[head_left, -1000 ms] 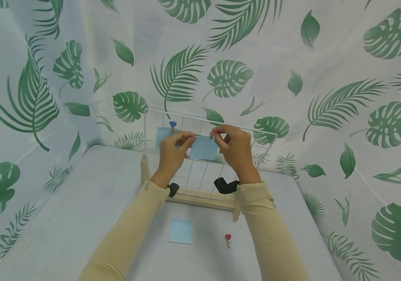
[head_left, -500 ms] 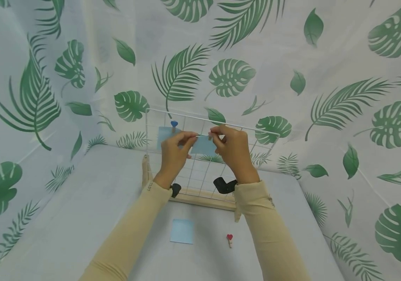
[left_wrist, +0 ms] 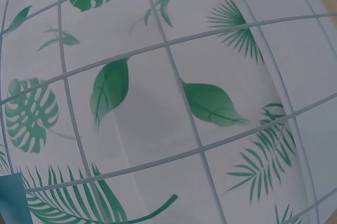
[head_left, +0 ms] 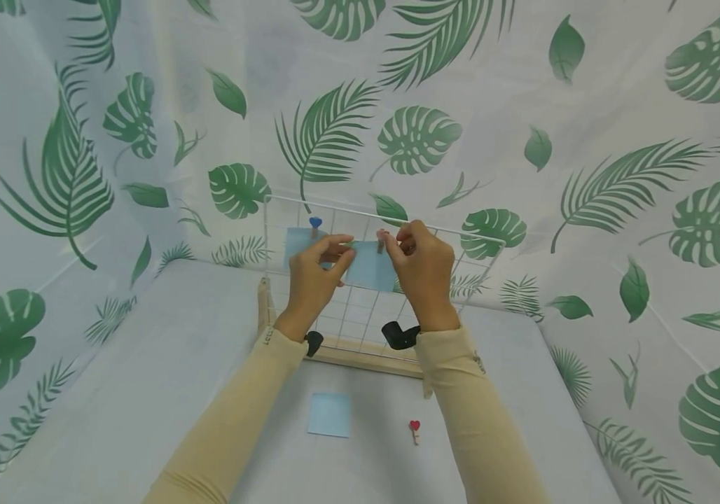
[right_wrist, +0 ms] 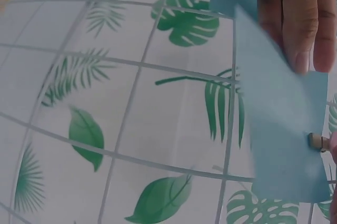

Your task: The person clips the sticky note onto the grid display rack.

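Observation:
A light blue paper square (head_left: 369, 267) hangs against the upper part of a white wire grid (head_left: 360, 297). My left hand (head_left: 314, 273) is at its upper left corner; in the right wrist view the left thumb and fingers (right_wrist: 301, 39) overlap the paper (right_wrist: 287, 145) there. Near the paper's top right stands a small wooden clothespin (head_left: 382, 241) with a pinkish top, its wooden end (right_wrist: 317, 140) over the paper. My right hand (head_left: 428, 269) is just right of this pin, thumb tip beside it, index finger parted from the thumb.
A second blue square (head_left: 295, 246) hangs on the grid's left under a clothespin with a blue heart (head_left: 316, 222). On the white table (head_left: 146, 378) lie another blue square (head_left: 329, 414) and a red-heart clothespin (head_left: 414, 432). A wooden base (head_left: 366, 357) carries the grid.
My right fingers have drawn slightly right off the clothespin, so its pinkish top shows. The paper hangs flatter and lower. My left thumb and index finger have spread a little.

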`<state>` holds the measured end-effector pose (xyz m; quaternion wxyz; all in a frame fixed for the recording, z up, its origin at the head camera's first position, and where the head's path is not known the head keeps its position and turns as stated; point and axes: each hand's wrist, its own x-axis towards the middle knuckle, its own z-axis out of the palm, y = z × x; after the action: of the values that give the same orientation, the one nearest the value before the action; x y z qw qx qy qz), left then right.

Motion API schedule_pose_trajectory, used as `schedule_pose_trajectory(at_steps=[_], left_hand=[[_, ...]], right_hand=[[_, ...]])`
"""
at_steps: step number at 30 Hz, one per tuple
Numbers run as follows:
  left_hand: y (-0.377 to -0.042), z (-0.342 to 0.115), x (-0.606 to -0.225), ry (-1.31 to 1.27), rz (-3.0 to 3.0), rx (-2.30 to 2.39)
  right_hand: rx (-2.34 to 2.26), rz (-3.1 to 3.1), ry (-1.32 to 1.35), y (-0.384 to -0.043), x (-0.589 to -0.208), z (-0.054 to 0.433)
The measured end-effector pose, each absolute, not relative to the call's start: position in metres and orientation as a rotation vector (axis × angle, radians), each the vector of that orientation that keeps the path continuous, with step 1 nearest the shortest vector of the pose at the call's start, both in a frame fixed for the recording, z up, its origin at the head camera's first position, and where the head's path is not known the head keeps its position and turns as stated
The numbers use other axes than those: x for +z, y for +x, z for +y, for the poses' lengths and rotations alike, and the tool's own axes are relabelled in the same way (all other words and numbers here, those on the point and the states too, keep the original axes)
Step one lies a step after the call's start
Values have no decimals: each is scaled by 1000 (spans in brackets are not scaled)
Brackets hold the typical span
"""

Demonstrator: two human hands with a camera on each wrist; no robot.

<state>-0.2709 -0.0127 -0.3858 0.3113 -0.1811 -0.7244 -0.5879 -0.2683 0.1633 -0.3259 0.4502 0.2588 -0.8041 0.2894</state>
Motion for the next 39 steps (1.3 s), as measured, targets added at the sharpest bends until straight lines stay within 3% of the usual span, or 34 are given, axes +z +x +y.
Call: schedule_pose_trajectory(at_steps=[26, 39], left_hand=[[-267, -19, -390, -515, -1866, -1480], [-253, -29, -390, -532, -1866, -1548]], right_hand=[[1083, -2072, 714, -254, -340, 188], [1555, -2095, 692, -243, -345, 198]])
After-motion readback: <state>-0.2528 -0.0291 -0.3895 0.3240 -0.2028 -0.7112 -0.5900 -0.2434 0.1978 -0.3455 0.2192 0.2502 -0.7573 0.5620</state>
